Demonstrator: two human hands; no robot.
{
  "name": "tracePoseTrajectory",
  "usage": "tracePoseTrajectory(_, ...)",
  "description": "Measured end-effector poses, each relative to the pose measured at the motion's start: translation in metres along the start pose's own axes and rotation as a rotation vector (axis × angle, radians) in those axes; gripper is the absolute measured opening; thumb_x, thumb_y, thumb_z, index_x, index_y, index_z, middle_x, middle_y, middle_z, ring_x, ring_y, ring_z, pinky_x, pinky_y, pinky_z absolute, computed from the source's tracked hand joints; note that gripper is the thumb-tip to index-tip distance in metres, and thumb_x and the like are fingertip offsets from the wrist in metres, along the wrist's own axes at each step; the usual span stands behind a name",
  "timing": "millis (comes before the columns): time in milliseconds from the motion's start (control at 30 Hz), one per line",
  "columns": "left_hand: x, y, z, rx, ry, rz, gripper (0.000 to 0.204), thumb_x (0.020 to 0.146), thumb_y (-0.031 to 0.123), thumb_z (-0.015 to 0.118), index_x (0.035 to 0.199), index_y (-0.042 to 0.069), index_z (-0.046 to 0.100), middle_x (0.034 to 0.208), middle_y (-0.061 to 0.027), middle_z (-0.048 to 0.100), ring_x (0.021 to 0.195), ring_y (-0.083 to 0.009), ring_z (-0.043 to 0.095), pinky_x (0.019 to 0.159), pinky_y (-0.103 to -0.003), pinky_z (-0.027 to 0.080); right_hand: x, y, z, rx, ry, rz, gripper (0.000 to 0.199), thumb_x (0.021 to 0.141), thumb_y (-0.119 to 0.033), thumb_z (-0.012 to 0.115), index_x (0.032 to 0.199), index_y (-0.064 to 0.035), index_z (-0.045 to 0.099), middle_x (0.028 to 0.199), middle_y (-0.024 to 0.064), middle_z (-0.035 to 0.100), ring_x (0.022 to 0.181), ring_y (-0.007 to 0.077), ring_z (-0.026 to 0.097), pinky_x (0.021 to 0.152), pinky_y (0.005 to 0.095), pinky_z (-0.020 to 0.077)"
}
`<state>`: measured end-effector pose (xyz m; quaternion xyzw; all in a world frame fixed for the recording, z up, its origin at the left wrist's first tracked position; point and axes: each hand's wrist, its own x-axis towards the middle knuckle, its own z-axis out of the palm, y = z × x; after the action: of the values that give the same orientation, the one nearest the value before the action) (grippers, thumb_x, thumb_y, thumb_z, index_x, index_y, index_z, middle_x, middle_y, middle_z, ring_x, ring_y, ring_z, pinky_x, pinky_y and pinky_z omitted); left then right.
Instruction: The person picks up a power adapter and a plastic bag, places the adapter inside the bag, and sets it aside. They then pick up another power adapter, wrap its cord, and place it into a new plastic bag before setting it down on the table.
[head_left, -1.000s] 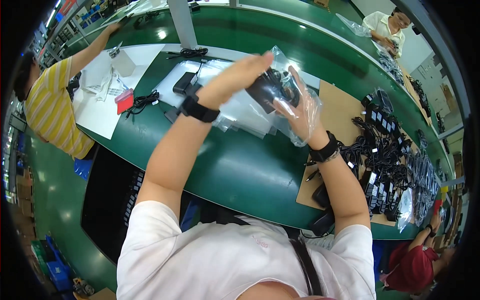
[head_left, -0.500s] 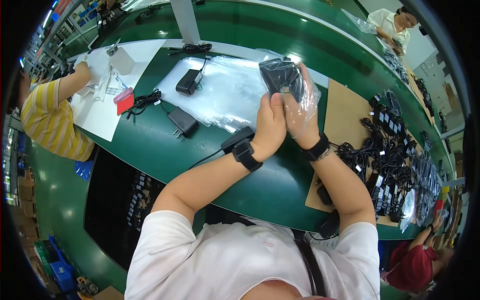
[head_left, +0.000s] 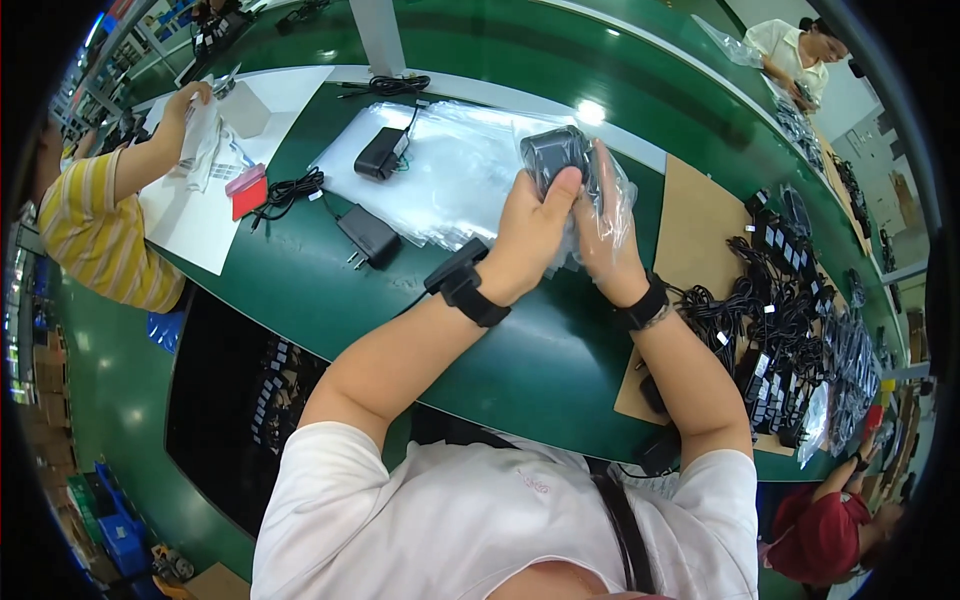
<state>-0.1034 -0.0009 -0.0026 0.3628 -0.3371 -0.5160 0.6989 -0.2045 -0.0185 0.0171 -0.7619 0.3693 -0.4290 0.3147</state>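
Note:
Both of my hands meet above the right end of a stack of clear plastic bags. Between them is a black power adapter inside a clear bag. My left hand grips its near side, with the thumb pressed on top. Loose film of the bag covers part of my right hand, whose fingers close along the adapter's right side. On the stack lies another black power adapter with its cord. A further plug adapter with metal prongs rests on the green table left of my left wrist.
A heap of black adapters and cables covers cardboard at right. A coiled cable and a red card lie left. A co-worker in yellow stripes reaches over white paper; others work at far right.
The bagged adapter has turned so its smooth face shows. My left hand has shifted, bringing its thumb over the adapter. The striped co-worker's arm has reached farther away.

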Motion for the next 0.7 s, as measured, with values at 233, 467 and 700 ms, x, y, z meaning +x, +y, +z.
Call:
tracePoseTrajectory(233, 0.009, 0.034, -0.02, -0.272, -0.209, -0.48, 0.022, 0.077, -0.001, 0.058, 0.099, -0.004, 0.057, 0.093, -0.0094, 0.062, 0.081, -0.0177, 0.06, 0.073, -0.03, 0.049, 0.0, 0.023, -0.022, -0.2, -0.203, -0.197, 0.049, 0.095, -0.032, 0.031, 0.127, 0.005, 0.035, 0.12, 0.0202, 0.047, 0.105, 0.0286, 0.049, 0.088, 0.0322, 0.0387)
tracePoseTrajectory(467, 0.0, 0.015, -0.011, -0.371, -0.202, -0.384, 0.029, 0.073, -0.007, 0.057, 0.101, 0.0, 0.057, 0.093, -0.0075, 0.061, 0.085, -0.0177, 0.059, 0.076, -0.032, 0.048, 0.005, 0.012, -0.017, -0.221, 0.085, -0.261, 0.034, 0.093, -0.016, 0.037, 0.119, 0.0044, 0.046, 0.097, 0.0158, 0.046, 0.09, 0.0276, 0.045, 0.083, 0.0336, 0.0364)
tracePoseTrajectory(700, -0.005, 0.022, -0.008, -0.368, -0.266, -0.422, 0.032, 0.071, -0.009, 0.058, 0.102, 0.002, 0.057, 0.096, -0.0074, 0.061, 0.085, -0.0188, 0.059, 0.075, -0.031, 0.049, 0.012, 0.015, -0.039, -0.445, -0.227, -0.444, 0.04, 0.094, -0.021, 0.033, 0.124, 0.0049, 0.038, 0.095, 0.0193, 0.04, 0.086, 0.031, 0.041, 0.082, 0.0351, 0.0343)
